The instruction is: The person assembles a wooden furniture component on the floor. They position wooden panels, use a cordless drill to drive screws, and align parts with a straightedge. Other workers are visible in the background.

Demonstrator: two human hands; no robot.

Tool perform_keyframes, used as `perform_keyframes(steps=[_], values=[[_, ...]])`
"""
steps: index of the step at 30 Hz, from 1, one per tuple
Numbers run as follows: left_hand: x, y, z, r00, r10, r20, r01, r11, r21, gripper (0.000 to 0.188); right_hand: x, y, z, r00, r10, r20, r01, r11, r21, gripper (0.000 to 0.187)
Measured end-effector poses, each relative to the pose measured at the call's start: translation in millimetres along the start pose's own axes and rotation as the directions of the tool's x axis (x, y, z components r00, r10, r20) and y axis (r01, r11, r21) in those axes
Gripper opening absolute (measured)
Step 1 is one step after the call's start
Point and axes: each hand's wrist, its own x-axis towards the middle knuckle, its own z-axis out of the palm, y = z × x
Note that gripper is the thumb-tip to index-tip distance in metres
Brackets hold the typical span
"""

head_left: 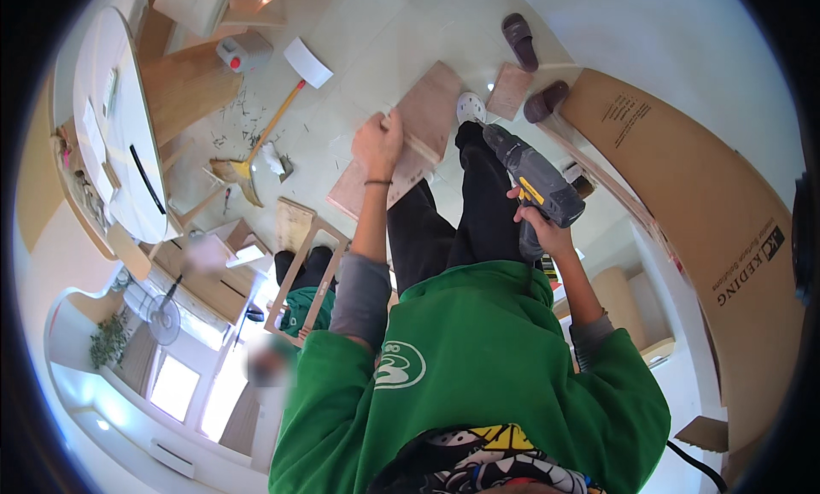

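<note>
My right hand point(545, 229) is wrapped round the grip of a dark grey cordless drill point(536, 179) with a yellow mark on its side. The drill's nose points up toward the far side, over my right leg. My left hand point(376, 145) is closed on the edge of a wooden board assembly point(433, 109), made of reddish-brown panels joined with a strip standing up between them. The assembly is in front of my legs, apart from the drill. How the left fingers wrap behind the strip is partly hidden.
A large cardboard sheet point(675, 178) leans along the right. Brown slippers point(518, 41) and a loose wood piece point(510, 91) lie ahead. To the left are a yellow broom point(235, 167), debris, a jug point(245, 51) and a round white tabletop point(120, 135). Another person holds a wooden frame point(313, 280).
</note>
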Motion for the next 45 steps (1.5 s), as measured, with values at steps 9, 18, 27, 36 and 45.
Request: perform_keyframes(steps=[9,18,27,36,45], values=[[-47.1,-113.4,-29.0,0.997,0.073,0.004,-0.069,0.958,-0.28,0.044,15.8,-20.4,53.1,0.961,0.127,0.246,-0.099,0.987,-0.123,0.045],[-38.7,-254.0,-39.4,0.974,0.141,-0.18,-0.199,0.907,-0.371,0.047,12.4,7.0,182.8,0.868,0.221,0.444,-0.19,0.975,-0.113,0.041],[-40.0,-307.0,-38.4,0.984,-0.109,-0.138,0.003,0.793,-0.609,0.054,32.8,60.7,264.9,0.802,0.268,0.535,-0.211,0.963,-0.167,0.042],[-35.7,-311.2,-40.7,0.973,-0.184,-0.139,0.057,0.775,-0.63,0.053,41.5,58.4,277.4,0.785,0.249,0.567,-0.174,0.967,-0.184,0.039],[-32.4,-304.6,-40.0,0.977,-0.084,-0.195,-0.05,0.802,-0.595,0.052,78.1,17.0,273.4,0.726,0.317,0.61,-0.044,0.907,-0.419,0.034]])
